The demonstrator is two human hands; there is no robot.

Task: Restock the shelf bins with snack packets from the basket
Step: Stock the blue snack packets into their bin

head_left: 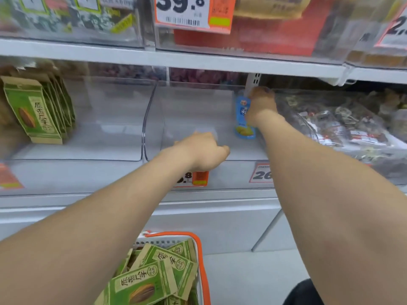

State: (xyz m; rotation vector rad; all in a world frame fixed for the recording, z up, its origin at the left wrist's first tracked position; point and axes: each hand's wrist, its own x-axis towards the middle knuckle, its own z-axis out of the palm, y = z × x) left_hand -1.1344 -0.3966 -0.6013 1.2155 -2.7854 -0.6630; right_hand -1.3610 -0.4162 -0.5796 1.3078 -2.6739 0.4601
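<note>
My right hand (262, 105) reaches into the middle clear bin (154, 119) and grips the top of a blue snack packet (243, 119), which stands upright against the bin's right side. My left hand (204, 150) hovers at the front lip of the same bin, fingers curled, with nothing visible in it. Below, a white basket with an orange rim (201, 256) holds several green and tan snack packets (149, 280). More of the same green packets (37, 108) stand in the left bin.
The right bin holds dark wrapped snacks (343, 126). Price tags (262, 172) hang on the bin fronts. An upper shelf (198, 60) carries more clear bins with a large orange price label (191, 12). White cabinet panels sit below the shelf.
</note>
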